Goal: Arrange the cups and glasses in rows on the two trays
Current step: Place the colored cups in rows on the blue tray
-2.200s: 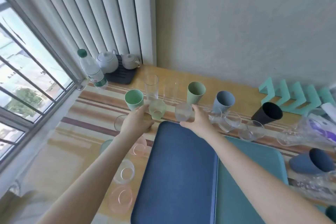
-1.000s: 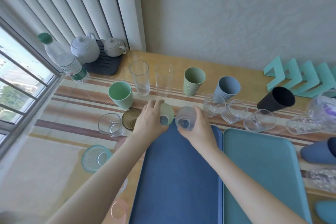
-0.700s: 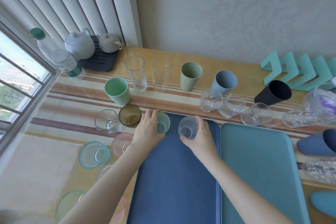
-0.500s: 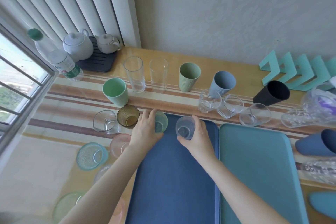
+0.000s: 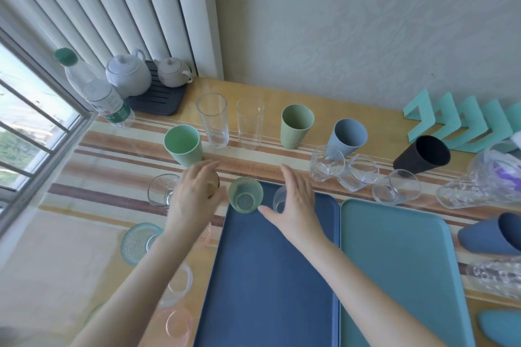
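A small green glass [image 5: 244, 198] stands upright in the far left corner of the dark blue tray [image 5: 267, 276], and a small clear glass [image 5: 279, 200] stands just to its right on the same tray, partly hidden behind the right hand [image 5: 294, 203]. That hand is spread wide, fingers straight, thumb reaching toward the green glass, and grips nothing. The left hand [image 5: 194, 200] hovers off the tray's left edge with fingers loosely spread over an amber glass [image 5: 212, 184]; whether it touches that glass cannot be told. A clear tumbler [image 5: 160, 191] stands just left of it.

The teal tray [image 5: 400, 270] lies directly right of the blue one, their long edges touching, with nothing on it.

Farther back on the striped worktop [image 5: 118, 166] runs a row: a mint cup [image 5: 183, 145], two tall clear glasses [image 5: 212, 124], a ribbed green cup [image 5: 296, 125] and a ribbed blue-grey cup [image 5: 348, 136]. Three low clear glasses [image 5: 359, 176] stand nearer, beyond the trays, with a black cup [image 5: 423, 155] to their right. A textured teal glass [image 5: 138, 242] and a pink glass [image 5: 177, 324] stand near the left arm.
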`<state>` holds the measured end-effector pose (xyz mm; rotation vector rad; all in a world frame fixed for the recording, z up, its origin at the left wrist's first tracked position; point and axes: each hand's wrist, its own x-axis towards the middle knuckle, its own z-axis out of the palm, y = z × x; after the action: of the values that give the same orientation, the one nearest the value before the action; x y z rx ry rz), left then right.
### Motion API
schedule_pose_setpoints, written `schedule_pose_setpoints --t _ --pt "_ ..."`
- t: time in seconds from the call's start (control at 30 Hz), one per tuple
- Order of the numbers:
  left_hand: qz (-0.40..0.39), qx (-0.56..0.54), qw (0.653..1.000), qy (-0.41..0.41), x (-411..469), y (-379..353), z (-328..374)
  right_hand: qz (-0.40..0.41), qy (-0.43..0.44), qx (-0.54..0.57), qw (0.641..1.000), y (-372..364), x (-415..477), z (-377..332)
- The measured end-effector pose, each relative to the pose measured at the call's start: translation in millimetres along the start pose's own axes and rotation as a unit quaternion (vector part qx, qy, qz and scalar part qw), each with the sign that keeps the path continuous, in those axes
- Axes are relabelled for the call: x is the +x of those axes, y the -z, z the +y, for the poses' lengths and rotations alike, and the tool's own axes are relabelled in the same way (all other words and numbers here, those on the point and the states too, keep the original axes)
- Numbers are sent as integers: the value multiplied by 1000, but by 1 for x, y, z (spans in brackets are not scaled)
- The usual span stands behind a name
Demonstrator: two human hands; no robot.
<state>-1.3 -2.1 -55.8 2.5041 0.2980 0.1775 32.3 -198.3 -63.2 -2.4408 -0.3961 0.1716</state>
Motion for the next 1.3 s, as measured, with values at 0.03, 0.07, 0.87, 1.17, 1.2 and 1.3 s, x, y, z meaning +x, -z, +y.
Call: schedule_pose_setpoints --t 0.03,0.07,0.87,1.17,1.2,1.3 --pt "1 2 1000 22 1 13 -10 -12 23 -4 1000 -1 4 -9" --pt "-3 5 999 52 0 25 -20 -29 42 -7 999 -4 9 -19" --pt "-51 156 978 129 -73 -16 -54 -136 104 -161 972 -97 73 -62" --pt "15 15 999 48 -89 32 -11 71 75 106 989 13 9 -74" --pt "11 -17 999 39 -93 33 -6 68 56 133 987 27 -11 -68" --pt "-10 -71 997 11 -100 21 6 44 -30 172 984 41 -72 -36"
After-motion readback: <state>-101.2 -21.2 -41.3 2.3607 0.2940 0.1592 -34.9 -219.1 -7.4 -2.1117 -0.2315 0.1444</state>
